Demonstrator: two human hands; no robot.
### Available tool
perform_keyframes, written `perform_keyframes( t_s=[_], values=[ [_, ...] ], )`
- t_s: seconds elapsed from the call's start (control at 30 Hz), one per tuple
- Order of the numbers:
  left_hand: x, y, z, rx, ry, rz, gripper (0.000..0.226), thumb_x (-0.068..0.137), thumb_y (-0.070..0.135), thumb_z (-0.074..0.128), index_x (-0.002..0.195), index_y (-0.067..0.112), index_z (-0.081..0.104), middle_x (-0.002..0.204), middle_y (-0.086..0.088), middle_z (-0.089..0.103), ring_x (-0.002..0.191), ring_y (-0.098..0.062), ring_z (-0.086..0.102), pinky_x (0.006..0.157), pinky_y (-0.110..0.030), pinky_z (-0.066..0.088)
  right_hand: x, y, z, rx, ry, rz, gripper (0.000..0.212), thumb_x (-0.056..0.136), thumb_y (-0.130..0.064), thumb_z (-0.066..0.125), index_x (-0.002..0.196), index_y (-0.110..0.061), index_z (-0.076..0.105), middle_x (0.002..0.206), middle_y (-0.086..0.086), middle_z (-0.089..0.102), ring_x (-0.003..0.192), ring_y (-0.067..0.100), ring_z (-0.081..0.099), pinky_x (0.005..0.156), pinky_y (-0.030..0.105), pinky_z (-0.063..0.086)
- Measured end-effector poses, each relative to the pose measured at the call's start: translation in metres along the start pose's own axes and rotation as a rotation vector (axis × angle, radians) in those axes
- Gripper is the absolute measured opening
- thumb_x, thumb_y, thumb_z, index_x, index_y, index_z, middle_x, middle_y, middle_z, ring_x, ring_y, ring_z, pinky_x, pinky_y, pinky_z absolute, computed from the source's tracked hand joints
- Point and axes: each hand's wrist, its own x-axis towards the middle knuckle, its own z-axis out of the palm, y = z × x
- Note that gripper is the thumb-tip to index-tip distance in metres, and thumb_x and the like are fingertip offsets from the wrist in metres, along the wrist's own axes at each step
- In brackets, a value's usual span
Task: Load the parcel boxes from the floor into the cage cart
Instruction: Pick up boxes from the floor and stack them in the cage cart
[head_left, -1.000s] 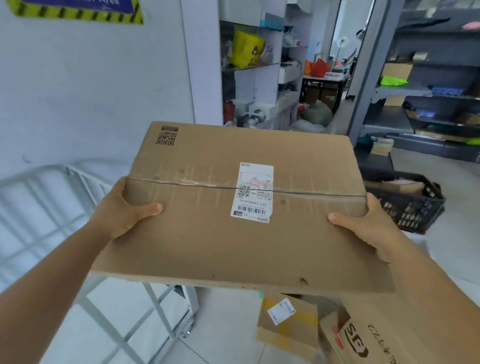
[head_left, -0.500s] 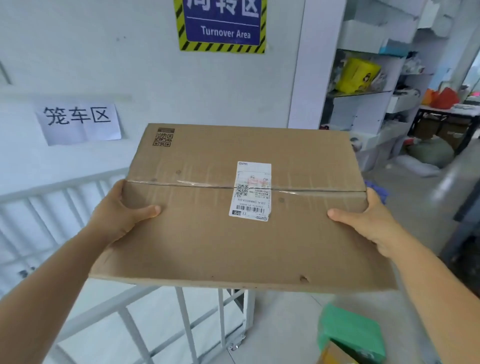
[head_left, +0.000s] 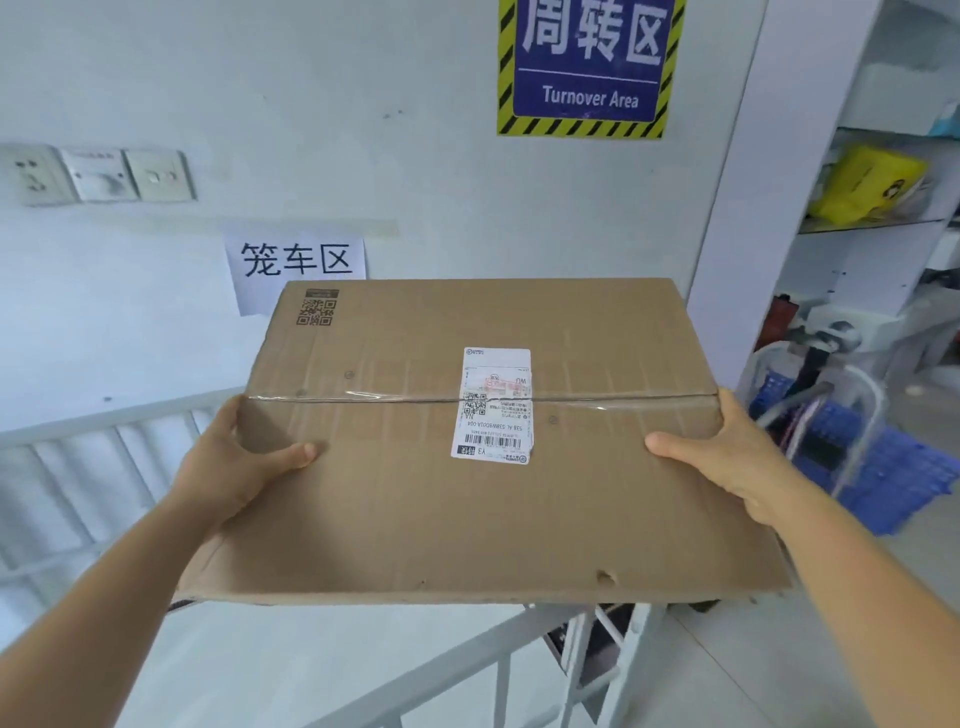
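Both hands carry a flat box (head_left: 467, 499) in the air above the cart (head_left: 78, 467) rails. The left hand (head_left: 234, 467) grips its left edge, thumb on top, the rest of the fingers hidden beneath. The right hand (head_left: 727, 462) grips the right edge likewise. A white label (head_left: 493, 405) sits across the taped seam

Parcel box (head_left: 483, 441) held flat between hands: left hand (head_left: 236, 467) at left edge, right hand (head_left: 737, 462) at right edge. Label (head_left: 493, 405) stuck on box top, across tape seam. Cage cart (head_left: 78, 493) rails seen left of and below box. Wall signs (head_left: 587, 62) placed behind box; shelves (head_left: 883, 223) set to right
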Motion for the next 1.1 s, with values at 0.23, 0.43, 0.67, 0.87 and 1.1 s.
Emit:
perform_keyframes(
  t_s=[0.23, 0.43, 0.67, 0.87, 1.1],
  values=[
    [0.032, -0.041, -0.034, 0.032, 0.095, -0.078, 0.096, 0.066, 0.031, 0.088, 0.146, 0.021, 0.035, 0.115, 0.004, 0.046, 0.107, -0.016, 0.047, 0.091, -0.033, 0.038, 0.041, -0.027, 0.073, -0.066, -0.117, -0.022, 0.146, 0.026, -0.072, 0.084, 0.151, -0.036, 0.017, 0.148, -0.002, 0.045, 0.131, 0.025, 0.047, 0.105, 0.05, 0.043],
    [0.054, -0.076, -0.05, 0.063, 0.142, -0.173, 0.096, 0.056, 0.039, 0.092, 0.138, 0.027, 0.042, 0.11, 0.004, 0.057, 0.099, -0.019, 0.054, 0.089, -0.035, 0.044, 0.089, -0.036, 0.134, -0.077, -0.217, -0.026, 0.147, 0.026, -0.067, 0.086, 0.152, -0.033, 0.018, 0.148, -0.003, 0.045, 0.131, 0.023, 0.048, 0.106, 0.048, 0.042],
    [0.09, -0.116, -0.036, 0.091, 0.184, -0.3, 0.084, 0.061, 0.034, 0.09, 0.132, 0.026, 0.046, 0.102, 0.004, 0.062, 0.094, -0.021, 0.061, 0.084, -0.039, 0.05, 0.164, -0.022, 0.201, -0.084, -0.329, -0.004, 0.122, 0.065, -0.044, 0.088, 0.156, -0.031, 0.008, 0.156, -0.002, 0.032, 0.14, 0.025, 0.036, 0.112, 0.045, 0.034],
    [0.125, -0.149, 0.0, 0.17, 0.187, -0.432, 0.095, 0.059, 0.039, 0.09, 0.139, 0.029, 0.04, 0.113, -0.003, 0.061, 0.099, -0.023, 0.059, 0.092, -0.042, 0.049, 0.224, 0.001, 0.244, -0.122, -0.415, 0.036, 0.118, 0.073, -0.037, 0.085, 0.157, -0.029, 0.003, 0.161, -0.001, 0.021, 0.145, 0.026, 0.026, 0.116, 0.044, 0.028],
    [0.15, -0.2, 0.04, 0.188, 0.137, -0.616, 0.118, 0.033, 0.064, 0.083, 0.138, 0.035, 0.038, 0.116, 0.002, 0.065, 0.102, -0.022, 0.064, 0.091, -0.044, 0.053, 0.28, 0.04, 0.288, -0.187, -0.518, 0.147, 0.12, 0.073, -0.035, 0.085, 0.157, -0.028, 0.001, 0.163, 0.0, 0.016, 0.146, 0.025, 0.024, 0.117, 0.047, 0.026]
  ],
)
